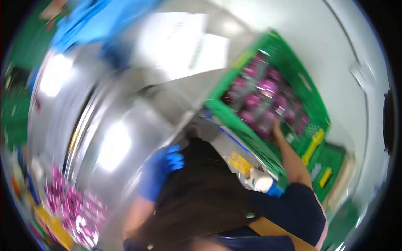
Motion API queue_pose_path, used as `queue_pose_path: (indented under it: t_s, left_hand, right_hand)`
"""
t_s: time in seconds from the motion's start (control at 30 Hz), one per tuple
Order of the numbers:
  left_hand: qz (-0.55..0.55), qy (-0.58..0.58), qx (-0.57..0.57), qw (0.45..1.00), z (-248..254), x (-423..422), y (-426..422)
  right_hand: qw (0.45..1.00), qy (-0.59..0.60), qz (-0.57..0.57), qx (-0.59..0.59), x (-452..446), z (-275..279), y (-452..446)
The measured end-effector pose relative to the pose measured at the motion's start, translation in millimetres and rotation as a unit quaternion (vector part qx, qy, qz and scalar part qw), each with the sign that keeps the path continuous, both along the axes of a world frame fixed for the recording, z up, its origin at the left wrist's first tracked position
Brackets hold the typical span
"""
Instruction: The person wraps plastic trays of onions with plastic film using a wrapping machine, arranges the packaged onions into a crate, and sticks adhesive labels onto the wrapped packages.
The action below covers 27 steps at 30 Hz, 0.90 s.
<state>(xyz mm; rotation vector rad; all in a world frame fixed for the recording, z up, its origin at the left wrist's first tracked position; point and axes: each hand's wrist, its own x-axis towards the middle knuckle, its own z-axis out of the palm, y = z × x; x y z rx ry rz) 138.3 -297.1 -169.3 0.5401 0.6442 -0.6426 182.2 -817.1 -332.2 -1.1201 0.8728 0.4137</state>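
My left hand [164, 168], in a blue glove, is by the front edge of the steel table [138, 113], beside my dark apron [201, 175]. Its fingers are curled in, and no object shows in them. My right hand [276, 129] reaches down into a green crate [307, 85] on the right. Purple round things [268, 88], which look like red onions in clear plastic, fill much of that crate. Among them my right fingers are hidden and blurred, so a hold cannot be made out.
White paper sheets [180, 46] lie on the steel surface near blue plastic [100, 23]. Purple-and-white pieces [71, 201] are heaped at lower left. A white bottle [260, 180] stands below the crate. Another green crate [333, 167] with yellow parts is at the right.
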Motion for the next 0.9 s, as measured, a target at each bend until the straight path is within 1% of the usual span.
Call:
queue_pose_path:
  t_s: [0.03,0.07,0.13,0.17,0.2,0.27,0.3,0.33,0.37,0.4,0.43,0.47,0.5,0.53,0.57,0.6,0.63,0.67,0.73,0.8,0.87,0.9]
  left_hand:
    - [0.013,-0.011,-0.013,1.000,3,-5,6]
    - [0.025,-0.043,0.005,0.999,7,-13,17]
    - [0.094,-0.086,0.033,0.991,19,-27,57]
    - [0.147,-0.141,0.107,0.973,26,-37,84]
    - [0.203,-0.170,0.239,0.934,35,-54,122]
    - [0.272,-0.208,0.465,0.817,53,-89,195]
    - [0.380,-0.170,0.518,0.747,55,-113,236]
    - [0.477,-0.126,0.559,0.667,55,-143,281]
    - [0.507,-0.137,0.592,0.612,57,-176,327]
    - [0.563,-0.055,0.600,0.565,52,-212,368]
    - [0.595,-0.028,0.606,0.527,32,-253,419]
    - [0.624,-0.003,0.609,0.490,9,-291,471]
    - [0.637,0.015,0.586,0.501,-3,-323,517]
    - [0.648,0.031,0.562,0.513,-18,-354,561]
    - [0.533,0.014,0.762,0.368,-76,-391,615]
    - [0.591,0.041,0.672,0.444,-87,-411,665]
    - [0.647,0.073,0.568,0.503,-98,-431,713]
    - [0.636,0.089,0.576,0.506,-92,-424,728]
    - [0.615,0.122,0.590,0.509,-89,-407,743]
    - [0.573,0.208,0.554,0.568,-68,-379,743]
    - [0.543,0.062,0.613,0.570,-112,-397,769]
    - [0.574,0.092,0.573,0.578,-115,-395,779]
  right_hand:
    - [0.999,0.009,0.025,-0.027,8,-16,-13]
    - [0.994,0.028,0.070,-0.079,10,-18,-25]
    - [0.964,0.067,0.172,-0.193,22,-25,-49]
    - [0.931,0.098,0.229,-0.266,32,-28,-66]
    - [0.887,0.132,0.286,-0.339,42,-23,-78]
    - [0.761,0.186,0.379,-0.493,62,0,-95]
    - [0.715,0.162,0.380,-0.564,72,17,-95]
    - [0.697,0.061,0.299,-0.649,83,32,-76]
    - [0.652,-0.041,0.225,-0.723,93,53,-49]
    - [0.656,-0.120,0.153,-0.729,113,60,-37]
    - [0.647,-0.234,0.113,-0.717,142,63,-18]
    - [0.665,-0.291,0.082,-0.683,155,77,19]
    - [0.679,-0.347,0.054,-0.645,165,99,67]
    - [0.725,-0.349,0.038,-0.593,166,144,162]
    - [0.772,-0.360,0.060,-0.520,183,153,192]
    - [0.813,-0.369,0.081,-0.444,198,159,218]
    - [0.785,-0.404,0.126,-0.452,200,171,257]
    - [0.753,-0.439,0.170,-0.460,201,185,298]
    - [0.732,-0.462,0.236,-0.442,187,215,378]
    - [0.704,-0.495,0.294,-0.417,171,242,458]
    - [0.670,-0.533,0.345,-0.384,158,265,534]
    - [0.656,-0.546,0.371,-0.366,152,274,572]
